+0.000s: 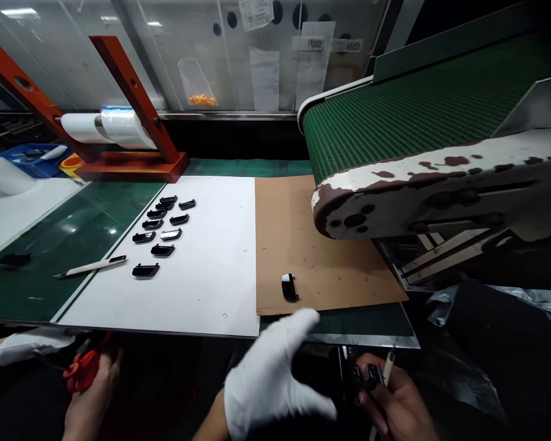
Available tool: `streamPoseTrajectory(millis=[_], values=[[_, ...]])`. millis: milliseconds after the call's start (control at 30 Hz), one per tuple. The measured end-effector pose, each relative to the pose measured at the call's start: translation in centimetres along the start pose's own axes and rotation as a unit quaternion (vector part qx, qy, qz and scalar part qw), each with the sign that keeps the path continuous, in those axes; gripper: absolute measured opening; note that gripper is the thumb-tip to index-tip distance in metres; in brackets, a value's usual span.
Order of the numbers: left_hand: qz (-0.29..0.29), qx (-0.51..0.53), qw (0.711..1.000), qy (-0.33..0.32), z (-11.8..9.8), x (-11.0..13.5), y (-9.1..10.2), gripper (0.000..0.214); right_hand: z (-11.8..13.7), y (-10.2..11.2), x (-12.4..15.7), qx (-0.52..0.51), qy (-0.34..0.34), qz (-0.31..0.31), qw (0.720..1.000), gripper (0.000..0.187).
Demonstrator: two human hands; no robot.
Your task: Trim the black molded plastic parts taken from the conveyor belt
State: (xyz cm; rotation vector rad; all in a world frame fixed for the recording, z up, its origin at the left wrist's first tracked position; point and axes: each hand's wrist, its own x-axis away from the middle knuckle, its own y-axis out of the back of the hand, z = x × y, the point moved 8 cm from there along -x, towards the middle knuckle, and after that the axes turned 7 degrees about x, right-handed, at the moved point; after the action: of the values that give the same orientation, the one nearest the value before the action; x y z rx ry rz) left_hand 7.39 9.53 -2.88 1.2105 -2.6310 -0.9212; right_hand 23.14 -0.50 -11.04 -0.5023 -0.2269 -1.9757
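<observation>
My left hand point(275, 376) wears a white glove and hovers at the table's near edge, fingers stretched out with nothing in them. It is nearest to a single glossy black plastic part point(289, 286) lying on the brown cardboard sheet point(312, 245), just beyond the fingertips. My right hand point(397, 401) is bare, low at the bottom right, closed round a small black part point(368, 375) and a thin pale stick-like tool point(388, 366). Several similar black parts point(161, 228) lie in two rows on the white sheet point(202, 282).
A green conveyor belt point(417, 104) with a worn white frame overhangs the table's right side. A pen-like tool point(92, 265) lies on the green mat. A red stand holds a film roll point(105, 127). At bottom left, another person's gloved hand point(27, 346) and bare hand with a red tool point(85, 370).
</observation>
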Motion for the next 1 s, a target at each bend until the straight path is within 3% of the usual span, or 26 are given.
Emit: streamPoseTrajectory(millis=[100, 200, 367, 600, 833, 1000], values=[[0.058, 0.058, 0.995, -0.054, -3.4, 0.1, -2.0, 0.074, 0.0, -1.0, 0.0, 0.010, -0.013, 0.028, 0.999, 0.047], [0.043, 0.060, 0.997, -0.036, -3.8, -0.4, -2.5, 0.052, 0.3, -1.8, 0.0, 0.017, -0.017, 0.062, 0.998, 0.047], [-0.027, 0.068, 0.996, -0.047, -3.1, 0.4, -1.7, 0.074, 1.0, -2.5, -0.1, 0.035, 0.016, 0.105, 0.994, 0.047], [-0.031, 0.057, 0.998, -0.010, -3.3, 0.5, -1.5, 0.071, 1.6, -3.1, 0.2, 0.051, 0.037, 0.130, 0.990, 0.043], [-0.008, 0.006, 0.997, -0.078, -3.7, 1.1, -1.8, 0.084, 1.6, -2.8, 0.2, 0.032, 0.018, 0.120, 0.992, 0.043], [-0.051, 0.023, 0.996, -0.064, -3.4, 1.3, -1.3, 0.097, 1.4, -3.0, 0.3, 0.004, -0.007, 0.108, 0.994, 0.040]])
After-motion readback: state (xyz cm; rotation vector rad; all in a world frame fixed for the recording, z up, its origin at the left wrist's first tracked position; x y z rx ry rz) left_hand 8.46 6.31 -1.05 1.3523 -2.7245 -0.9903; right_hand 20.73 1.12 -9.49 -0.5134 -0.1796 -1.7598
